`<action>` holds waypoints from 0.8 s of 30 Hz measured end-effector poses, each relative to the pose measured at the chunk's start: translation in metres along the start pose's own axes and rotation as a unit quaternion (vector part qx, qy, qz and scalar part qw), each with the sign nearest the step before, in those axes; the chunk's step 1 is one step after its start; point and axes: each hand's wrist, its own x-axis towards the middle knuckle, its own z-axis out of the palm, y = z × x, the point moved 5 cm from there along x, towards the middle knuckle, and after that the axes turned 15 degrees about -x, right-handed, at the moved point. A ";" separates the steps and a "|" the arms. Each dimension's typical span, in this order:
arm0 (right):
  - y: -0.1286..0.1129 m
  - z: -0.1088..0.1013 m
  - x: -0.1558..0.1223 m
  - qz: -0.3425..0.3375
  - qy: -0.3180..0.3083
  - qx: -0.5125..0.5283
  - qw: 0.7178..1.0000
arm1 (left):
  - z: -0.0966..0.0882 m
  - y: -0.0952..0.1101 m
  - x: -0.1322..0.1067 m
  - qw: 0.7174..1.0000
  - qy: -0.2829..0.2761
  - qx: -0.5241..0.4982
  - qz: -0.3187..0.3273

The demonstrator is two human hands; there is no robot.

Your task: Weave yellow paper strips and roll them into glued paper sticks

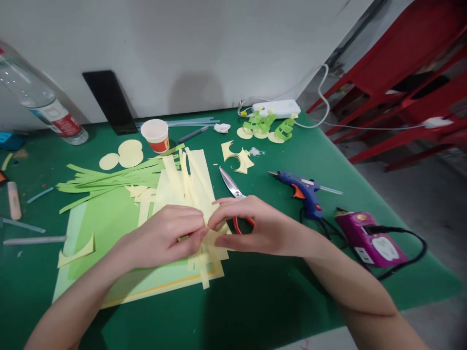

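My left hand (178, 231) is closed, thumb and fingers pinched on a small pale yellow paper piece (210, 237). My right hand (251, 221), fingers curved, pinches the same piece from the other side. Its exact shape is partly hidden by the fingers. Beneath and behind my hands lie pale yellow paper strips (188, 182) over yellow and green sheets (109, 223). Scissors (230, 184) with red handles lie just behind my right hand, which partly covers them. Light green paper strips (109, 180) fan out to the left.
A blue glue gun (308, 192) and a purple power box (370, 238) with a black cord lie right. Green paper curls on yellow discs (260, 129), a paper cup (156, 136), a phone (111, 102) and a bottle (47, 102) stand along the back. Red chairs (397, 63) are beyond.
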 end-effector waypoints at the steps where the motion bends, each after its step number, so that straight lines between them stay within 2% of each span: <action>1: 0.000 0.003 0.000 -0.004 0.005 -0.013 1.000 | 0.002 -0.001 0.001 1.000 -0.001 -0.010 0.003; 4: 0.002 0.005 0.000 0.010 0.025 -0.024 0.999 | 0.002 -0.003 0.003 0.999 0.024 -0.036 -0.011; 10: 0.002 -0.001 0.001 0.056 0.043 0.008 0.997 | -0.007 -0.007 -0.002 0.990 0.114 -0.060 -0.049; 18: 0.003 0.009 0.001 0.018 0.034 0.030 0.999 | 0.001 -0.002 0.001 0.998 0.040 0.045 -0.008; 21: 0.002 0.009 0.002 0.013 0.041 0.049 0.998 | 0.003 0.001 0.001 0.997 0.049 0.063 0.012; 24: -0.003 0.004 0.002 0.007 0.063 0.054 0.997 | 0.001 0.002 0.000 0.992 0.081 0.090 0.027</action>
